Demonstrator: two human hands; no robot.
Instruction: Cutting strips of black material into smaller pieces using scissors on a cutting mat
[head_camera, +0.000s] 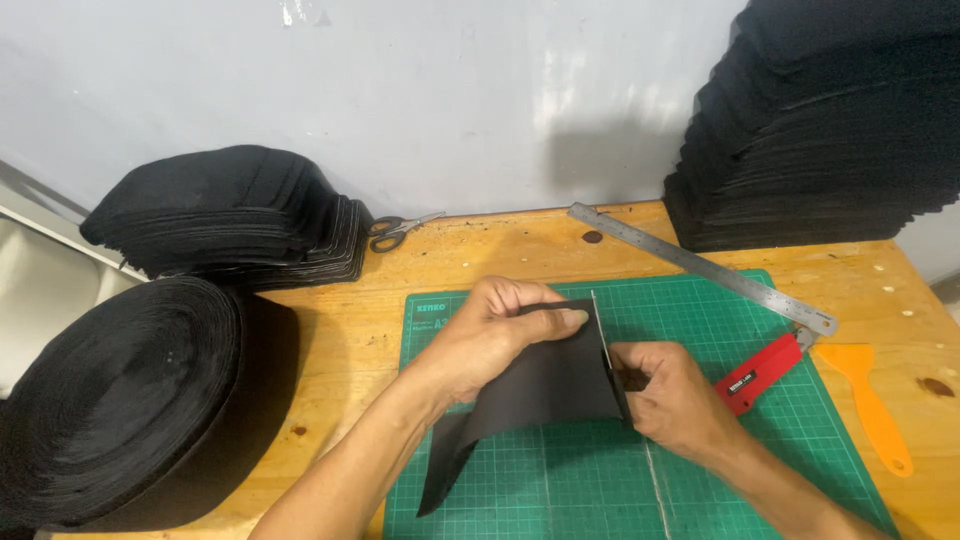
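Black webbing dominates the bench: we are seeing a big roll (130, 400) at far left, then the left hand (490, 335) pinching the black strip (545, 385) taut above the green cutting mat (760, 440), while the right hand (675, 400) is closing scissors (608, 365) through it (a ruler (700, 265) and red knife (760, 372) are lying handy).
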